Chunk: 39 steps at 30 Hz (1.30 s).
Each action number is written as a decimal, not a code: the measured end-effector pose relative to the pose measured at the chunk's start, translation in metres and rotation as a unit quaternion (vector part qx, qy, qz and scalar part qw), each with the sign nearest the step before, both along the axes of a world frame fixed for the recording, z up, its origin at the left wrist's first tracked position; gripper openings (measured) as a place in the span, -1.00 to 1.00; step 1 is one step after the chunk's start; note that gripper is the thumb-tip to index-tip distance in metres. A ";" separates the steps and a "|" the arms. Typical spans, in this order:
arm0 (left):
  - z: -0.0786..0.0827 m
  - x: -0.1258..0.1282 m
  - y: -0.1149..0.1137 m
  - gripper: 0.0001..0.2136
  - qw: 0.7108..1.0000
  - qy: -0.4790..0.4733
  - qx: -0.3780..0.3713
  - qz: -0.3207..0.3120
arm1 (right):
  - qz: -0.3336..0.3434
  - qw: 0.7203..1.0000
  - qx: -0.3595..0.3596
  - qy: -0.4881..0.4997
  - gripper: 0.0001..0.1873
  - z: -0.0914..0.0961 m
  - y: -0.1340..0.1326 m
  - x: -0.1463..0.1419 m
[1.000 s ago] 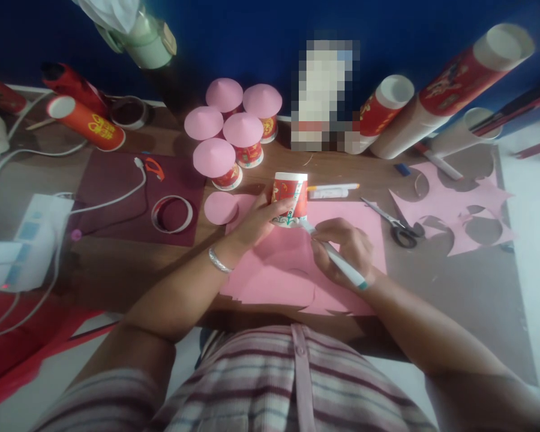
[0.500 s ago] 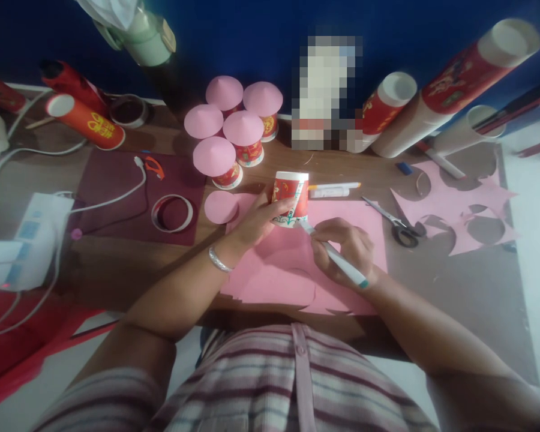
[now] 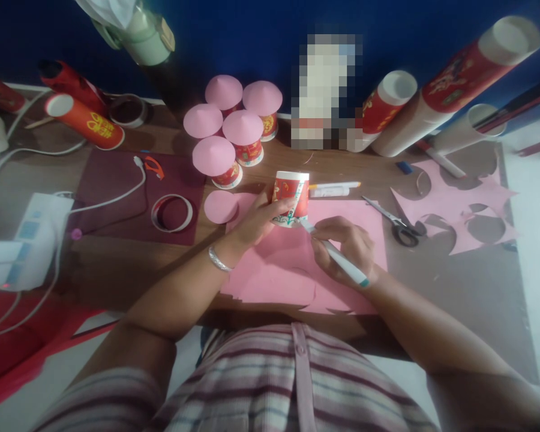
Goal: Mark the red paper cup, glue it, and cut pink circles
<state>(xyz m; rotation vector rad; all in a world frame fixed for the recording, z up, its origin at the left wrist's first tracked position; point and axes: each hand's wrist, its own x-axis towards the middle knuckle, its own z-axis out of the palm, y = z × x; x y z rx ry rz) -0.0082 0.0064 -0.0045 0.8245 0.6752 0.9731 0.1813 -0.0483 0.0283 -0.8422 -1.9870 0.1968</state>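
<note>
My left hand is closed around a short red cardboard tube with white ends and drawn green scrollwork along its lower band. The tube stands upright above pink paper sheets. In my right hand is a white marker with a green end cap, gripped like a pen. Its tip meets the lower right edge of the tube, at the green pattern; whether it touches cannot be made out. Behind the tube, to the right, lie an orange-tipped marker and a white marker.
Several red tubes with pink cone roofs stand behind on the left. Scissors and a cut-out pink sheet lie on the right. Tall tubes stand at the back right. A cable and a power strip occupy the left.
The marker tip has shifted very slightly along the tube's lower edge. The tube and my left hand are almost unmoved.
</note>
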 end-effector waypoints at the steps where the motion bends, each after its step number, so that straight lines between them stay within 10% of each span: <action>1: 0.000 0.000 0.000 -0.69 1.000 -0.001 0.002 -0.004 | 0.004 1.000 0.000 0.000 -0.87 0.001 0.000 0.000; 39: -0.004 0.000 0.001 -0.73 1.000 -0.004 0.003 -0.011 | 0.007 1.000 0.007 0.011 -0.87 -0.004 0.003 0.000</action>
